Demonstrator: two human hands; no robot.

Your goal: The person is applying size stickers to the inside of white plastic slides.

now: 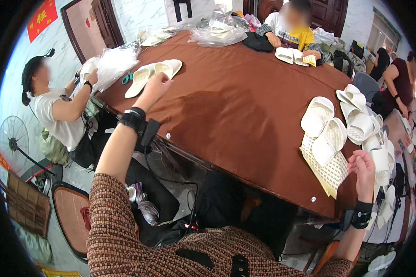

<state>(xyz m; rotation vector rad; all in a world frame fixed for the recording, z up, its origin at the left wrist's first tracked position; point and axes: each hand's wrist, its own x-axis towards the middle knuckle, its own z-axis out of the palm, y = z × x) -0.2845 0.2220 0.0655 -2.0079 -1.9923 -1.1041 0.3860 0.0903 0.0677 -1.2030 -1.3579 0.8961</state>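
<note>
My left hand (156, 87) is over the table's left side, fingers curled together beside a pair of white slippers: one slipper (138, 81) lies left of it, the other (170, 67) just beyond. Anything in those fingers is too small to make out. On the right, my right hand (363, 168) has its fingertips drawn together at the edge of a yellow-backed sticker sheet (327, 173); what they hold, if anything, cannot be seen. Part of that sheet lies beneath a white slipper (329, 142), with another slipper (317, 115) behind it.
Several white slippers (359, 124) are heaped along the right edge of the brown-covered table (235, 101). Across it, one person handles slippers (285, 55) beside a black cap (258, 42). Another person sits left, near clear plastic bags (118, 62) and teal scissors (127, 79).
</note>
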